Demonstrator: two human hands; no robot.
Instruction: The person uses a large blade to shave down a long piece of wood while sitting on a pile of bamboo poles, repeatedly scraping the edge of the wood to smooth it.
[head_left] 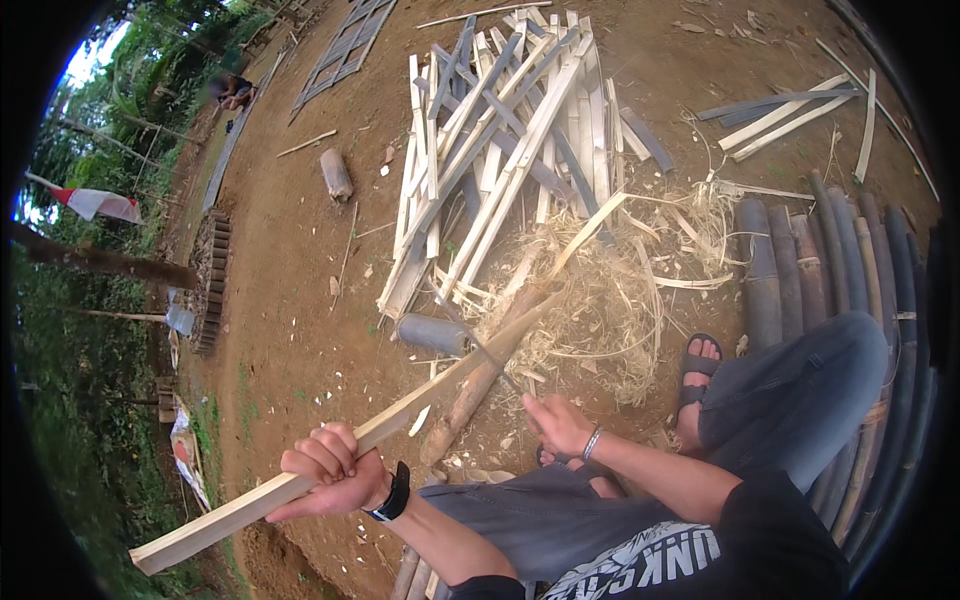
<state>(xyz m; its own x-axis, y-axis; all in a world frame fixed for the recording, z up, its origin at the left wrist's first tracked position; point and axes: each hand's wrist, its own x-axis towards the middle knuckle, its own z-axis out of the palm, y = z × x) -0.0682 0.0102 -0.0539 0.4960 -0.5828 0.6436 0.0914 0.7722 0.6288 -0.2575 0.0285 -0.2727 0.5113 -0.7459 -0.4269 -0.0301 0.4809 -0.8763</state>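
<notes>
My left hand is closed round a long, pale bamboo slat. The slat slants from the lower left up to the middle of the view. A thin strip sticks up near its far end. In my right hand is a knife, closed in the fingers; its dark, narrow blade lies across the slat. The knife's handle is mostly hidden by my fingers. Beneath the slat a brown log lies on the ground, and curly shavings are heaped around its far end.
A large pile of split bamboo slats lies ahead. Short bamboo pieces rest on the dirt. Dark bamboo poles form a bench on my right. More slats lie at far right. Another person sits at far left.
</notes>
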